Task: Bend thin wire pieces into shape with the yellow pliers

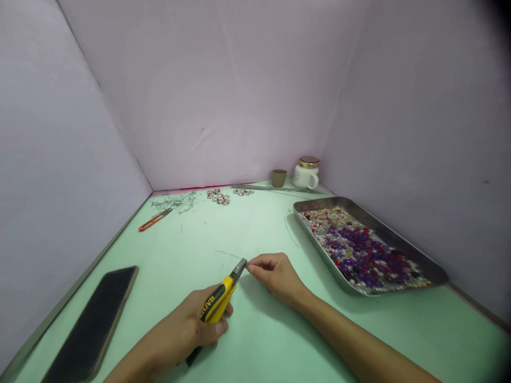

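Wire [227, 254] pinched at the pliers' tip

We see the wire low over the table [243, 229], in front of us, its free end pointing away to the left. Our left hand [195, 322] is wrapped around the pliers [219, 303], fingers curled over the handles; we take this full grip to be for squeezing force. The jaws point up and to the right and meet the wire beside our other fingertips; they look closed, but whether they bite on it we cannot tell. Our right hand [275, 274] has thumb and forefinger pressed together on the wire's near end, mostly covered by the fingertips. Such a tight pinch, just beside the jaws, probably steadies something this thin.

The tray [419, 260] of mixed beads [359, 244] stands to the right, within easy reach, its walls likely there to stop them rolling. At the back left lie a heap of wire bits [175, 202] and the snips [149, 223], with beaded pieces [218, 197] nearby. The cup [279, 178] and jar [305, 174] stand against the back wall, seemingly out of our way. The phone [93, 324] lies flat at the left.
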The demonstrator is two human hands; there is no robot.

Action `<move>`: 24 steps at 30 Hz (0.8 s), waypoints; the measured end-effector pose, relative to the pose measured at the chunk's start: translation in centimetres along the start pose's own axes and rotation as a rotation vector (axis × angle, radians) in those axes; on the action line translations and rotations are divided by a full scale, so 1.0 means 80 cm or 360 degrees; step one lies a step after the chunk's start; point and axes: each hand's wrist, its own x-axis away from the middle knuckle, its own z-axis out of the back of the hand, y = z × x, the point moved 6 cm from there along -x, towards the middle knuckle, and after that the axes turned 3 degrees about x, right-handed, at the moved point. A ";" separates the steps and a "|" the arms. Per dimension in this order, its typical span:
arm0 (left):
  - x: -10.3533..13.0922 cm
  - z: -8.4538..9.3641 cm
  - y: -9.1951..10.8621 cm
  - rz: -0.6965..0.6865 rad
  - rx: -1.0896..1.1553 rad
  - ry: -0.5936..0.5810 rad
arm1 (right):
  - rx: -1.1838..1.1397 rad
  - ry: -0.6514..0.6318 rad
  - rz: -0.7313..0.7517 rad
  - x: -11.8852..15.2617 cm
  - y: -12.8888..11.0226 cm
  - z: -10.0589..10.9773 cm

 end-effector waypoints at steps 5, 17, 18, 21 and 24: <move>0.000 0.000 -0.004 0.0032 -0.0008 0.0004 | -0.0028 0.0007 -0.0015 0.000 0.004 -0.001; 0.000 -0.001 0.002 0.0056 -0.0303 0.0142 | -0.0004 0.0024 -0.0007 0.002 -0.002 0.000; 0.000 -0.001 0.004 0.0022 -0.0375 0.0177 | 0.0013 0.0024 -0.0002 0.002 -0.003 0.000; 0.003 0.001 0.007 -0.0054 -0.0554 0.0266 | 0.0103 0.0020 0.0029 0.003 -0.005 0.001; 0.006 -0.001 0.010 -0.0145 -0.0618 0.0323 | 0.0313 0.0030 0.0166 0.007 -0.014 0.002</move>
